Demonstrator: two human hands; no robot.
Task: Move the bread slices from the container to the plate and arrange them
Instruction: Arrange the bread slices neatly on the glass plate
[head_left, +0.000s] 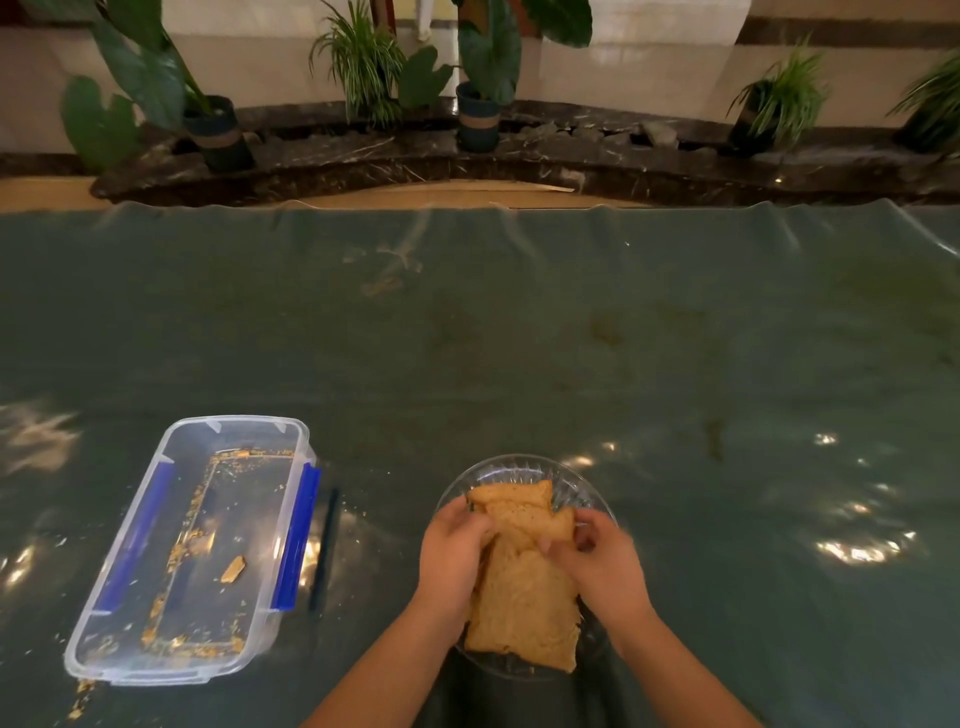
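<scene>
Several toasted bread slices (524, 608) lie overlapping on a clear glass plate (519, 467) near the table's front edge. My left hand (452, 556) grips the left side of the slices and my right hand (602, 561) pinches the right edge of a middle slice (535, 522). To the left stands a clear plastic container (124, 587) with blue side clips; it holds only crumbs and one small bread scrap (232, 568).
The table is covered by a green cloth under clear plastic sheeting (519, 338). A dark thin stick (324, 551) lies beside the container's right side. Crumbs are scattered at the container's near left corner. Potted plants (478, 104) line a dark ledge beyond the table.
</scene>
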